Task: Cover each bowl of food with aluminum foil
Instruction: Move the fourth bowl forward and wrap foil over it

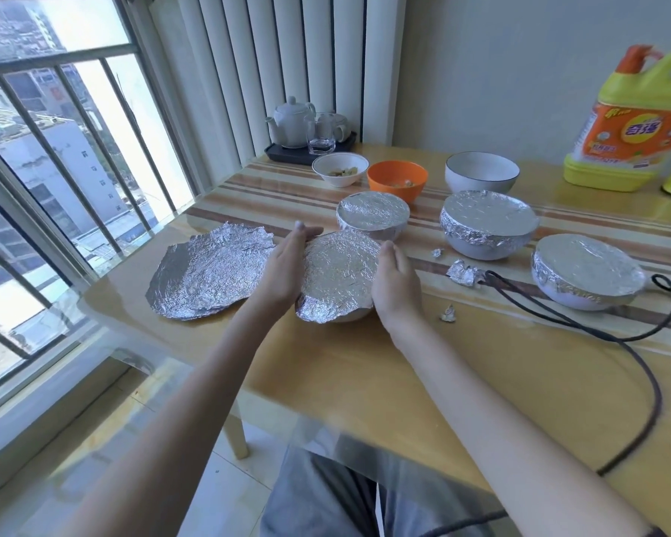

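Note:
A white bowl with crinkled foil laid over it (339,275) stands near the table's front. My left hand (283,265) presses flat against its left side and my right hand (396,282) cups its right side, both on the foil's edge. A loose crumpled foil sheet (210,275) lies flat to the left. Three foil-covered bowls stand behind and to the right: a small one (372,213), a large one (487,222) and a wide one (587,271). Farther back are three uncovered bowls: a small white one (340,169) with food, an orange one (397,181) and a white one (481,173).
A teapot, glass and cup on a dark tray (307,151) stand at the back by the blinds. A yellow detergent jug (632,118) stands at the back right. A black cable (636,343) runs over the right half of the table. Foil scraps (463,274) lie between the bowls.

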